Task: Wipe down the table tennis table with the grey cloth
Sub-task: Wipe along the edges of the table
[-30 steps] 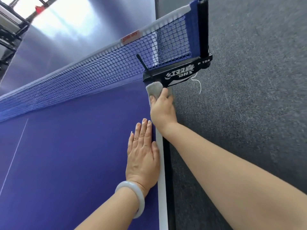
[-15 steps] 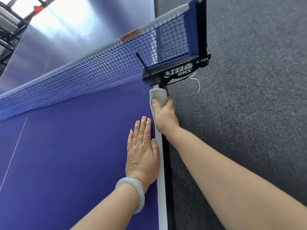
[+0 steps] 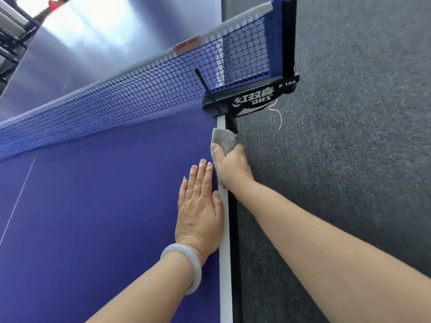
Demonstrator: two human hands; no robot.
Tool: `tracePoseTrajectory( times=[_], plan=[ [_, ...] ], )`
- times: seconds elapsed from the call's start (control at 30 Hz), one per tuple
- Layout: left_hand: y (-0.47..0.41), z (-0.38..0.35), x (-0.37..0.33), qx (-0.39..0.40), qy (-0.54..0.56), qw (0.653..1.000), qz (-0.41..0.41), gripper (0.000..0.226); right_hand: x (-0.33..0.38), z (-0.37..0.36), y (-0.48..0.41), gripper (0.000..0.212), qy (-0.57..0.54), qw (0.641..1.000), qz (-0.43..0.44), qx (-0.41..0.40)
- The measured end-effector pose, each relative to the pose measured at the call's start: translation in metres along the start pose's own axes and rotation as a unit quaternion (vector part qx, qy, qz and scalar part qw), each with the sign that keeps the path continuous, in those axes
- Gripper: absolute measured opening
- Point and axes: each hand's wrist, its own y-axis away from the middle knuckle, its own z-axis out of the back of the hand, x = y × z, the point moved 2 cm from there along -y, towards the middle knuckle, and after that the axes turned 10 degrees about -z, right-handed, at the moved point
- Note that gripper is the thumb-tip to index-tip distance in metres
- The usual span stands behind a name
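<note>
Now the right hand (image 3: 233, 169) is wrapped round the grey cloth (image 3: 224, 139), thumb on top. Cloth sits on the tabletop (image 3: 93, 206) edge w/ the white line, mid-right of the frame, just under the black net clamp (image 3: 247, 99). Left hand (image 3: 200, 206) lies flat beside it, fingers straight, holding nothing. Trouble maybe: cloth could snag on the clamp or the loose white string (image 3: 278, 115) & tug the net (image 3: 140, 94). It could also slip off the edge onto the floor (image 3: 349, 159).
</note>
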Motion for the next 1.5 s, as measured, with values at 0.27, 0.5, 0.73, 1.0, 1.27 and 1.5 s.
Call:
tracePoseTrajectory(
  times=[0.27,0.5,0.73,1.0,1.27,1.5],
  plan=[
    [-0.001,0.001,0.000,-0.002,0.006,1.000,0.002,0.068,0.044,-0.001,-0.039,0.072,-0.025,0.999,-0.033,-0.003],
    [0.001,0.004,-0.001,0.010,0.001,1.000,0.004,0.064,0.030,-0.001,-0.037,0.075,-0.073,0.997,-0.035,0.011],
    [0.000,0.006,-0.002,0.023,-0.012,1.000,0.006,0.065,0.025,-0.005,-0.034,0.069,-0.088,0.995,-0.043,0.018],
    [0.000,0.005,-0.002,0.026,-0.018,0.999,0.010,0.066,-0.019,-0.005,0.015,0.074,-0.114,0.991,-0.040,0.052],
    [-0.002,0.002,0.001,0.011,-0.014,1.000,0.010,0.067,-0.018,-0.008,0.010,0.069,-0.091,0.994,-0.044,0.039],
    [-0.001,0.003,0.000,-0.002,-0.008,1.000,0.007,0.067,-0.053,-0.010,0.048,0.072,-0.146,0.986,-0.046,0.060]
  ],
)
